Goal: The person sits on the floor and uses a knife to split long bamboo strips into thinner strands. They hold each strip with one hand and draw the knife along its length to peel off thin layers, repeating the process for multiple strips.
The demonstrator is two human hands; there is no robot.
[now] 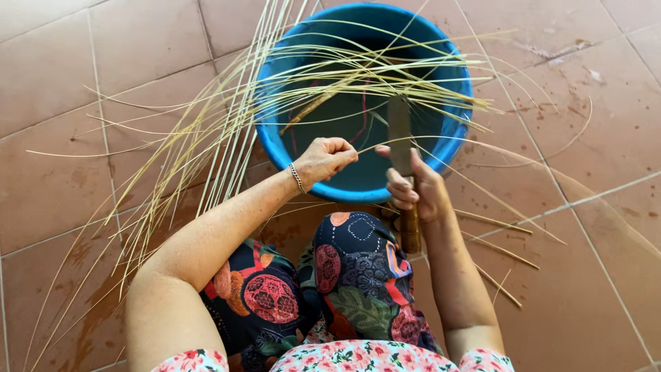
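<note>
From the head view, my left hand [325,158] was pinched shut on a thin strip [385,143], held just over the near rim of the blue tub [451,141], while my right hand [416,189] was clenched round the wooden handle of a knife [399,134], blade pointing up and away over the tub and touching that strip. More pale strips [358,72] lay fanned across the tub's mouth and spilled off to my left over the wet brown tiles [585,289], a few short offcuts [499,248] lay by my right forearm, and my flowered knees sat just below both hands.
</note>
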